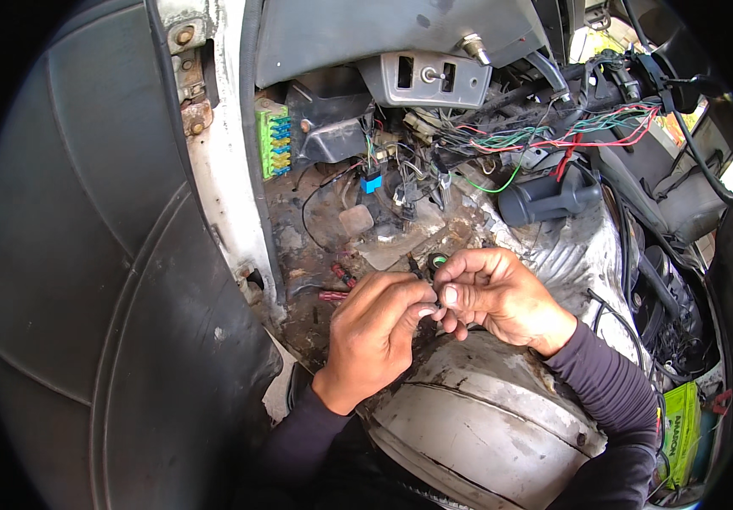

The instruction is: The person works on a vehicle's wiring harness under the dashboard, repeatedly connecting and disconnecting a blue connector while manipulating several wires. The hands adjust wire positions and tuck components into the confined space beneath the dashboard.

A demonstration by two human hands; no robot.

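My left hand (pixel 377 321) and my right hand (pixel 502 297) meet in the middle of the view, fingertips almost touching. Both are closed in a pinch around something small and dark between them, too hidden to name. Just beyond the fingers lies a dark ring with a green inner edge (pixel 437 260), which looks like a roll of tape. Left of it, two red handles rest on the dirty floor, one (pixel 343 274) lying above the other (pixel 332 296).
A rounded, worn white metal housing (pixel 477 408) bulges below my hands. Ahead hang loose coloured wires (pixel 571 136), a blue connector (pixel 372 184) and a green fuse block (pixel 273 144). A dark door panel (pixel 111 255) fills the left; a green-labelled battery (pixel 679 433) stands at lower right.
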